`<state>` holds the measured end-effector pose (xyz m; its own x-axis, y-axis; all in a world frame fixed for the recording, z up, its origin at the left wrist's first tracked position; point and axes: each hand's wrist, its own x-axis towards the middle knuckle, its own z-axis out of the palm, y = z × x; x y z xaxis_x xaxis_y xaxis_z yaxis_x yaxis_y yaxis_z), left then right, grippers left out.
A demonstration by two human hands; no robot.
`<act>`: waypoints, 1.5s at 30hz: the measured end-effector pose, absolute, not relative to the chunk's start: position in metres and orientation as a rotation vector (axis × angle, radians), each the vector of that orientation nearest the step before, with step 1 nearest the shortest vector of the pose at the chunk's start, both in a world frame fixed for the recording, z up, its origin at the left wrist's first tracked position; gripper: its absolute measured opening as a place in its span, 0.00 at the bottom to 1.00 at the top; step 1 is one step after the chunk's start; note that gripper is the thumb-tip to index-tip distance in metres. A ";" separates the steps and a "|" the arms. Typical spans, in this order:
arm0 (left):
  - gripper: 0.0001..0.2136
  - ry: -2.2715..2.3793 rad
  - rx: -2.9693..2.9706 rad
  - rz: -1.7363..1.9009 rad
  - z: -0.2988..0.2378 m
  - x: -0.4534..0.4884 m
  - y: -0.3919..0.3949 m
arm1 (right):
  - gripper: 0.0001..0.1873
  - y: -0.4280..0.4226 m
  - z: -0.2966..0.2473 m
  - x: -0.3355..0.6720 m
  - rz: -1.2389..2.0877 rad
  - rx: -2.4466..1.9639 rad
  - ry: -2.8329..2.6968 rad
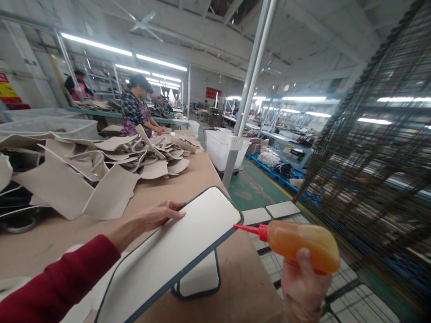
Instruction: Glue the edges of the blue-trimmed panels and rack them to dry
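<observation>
My left hand [164, 215] grips the far long edge of a white panel with a dark rim [188, 229], thumb on top and fingers underneath. The panel is tilted up above the table. In my right hand [305, 278] is a squeeze bottle [303, 242] of amber liquid with a red nozzle. The bottle lies nearly level, and its tip points left at the panel's rim by the rounded right corner. Whether the tip touches the rim I cannot tell. A yellowish line shows along the rim at that corner. Below the panel, another dark-rimmed white piece [200, 278] rests on the table.
Beige cut pieces [107, 188] are heaped across the left of the brown table [232, 269]. A metal post [242, 112] rises past its right edge, beside a white bin [218, 148]. Wire racks [363, 148] stand at right, with white panels [283, 210] lying low. A co-worker [136, 107] works behind.
</observation>
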<state>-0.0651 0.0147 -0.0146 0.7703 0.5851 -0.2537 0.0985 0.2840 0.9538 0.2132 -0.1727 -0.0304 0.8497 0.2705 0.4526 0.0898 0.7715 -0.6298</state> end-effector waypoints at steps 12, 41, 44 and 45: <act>0.22 0.707 1.204 0.439 -0.023 -0.054 0.008 | 0.15 -0.171 -0.031 0.207 0.066 -0.739 -0.523; 0.24 0.788 1.119 0.495 -0.013 -0.041 0.003 | 0.17 -0.178 -0.036 0.192 0.218 -0.749 -0.579; 0.26 0.789 1.109 0.491 -0.013 -0.041 0.005 | 0.16 -0.179 -0.037 0.190 0.235 -0.772 -0.581; 0.26 0.794 1.105 0.491 -0.012 -0.040 0.005 | 0.16 -0.180 -0.037 0.189 0.243 -0.785 -0.580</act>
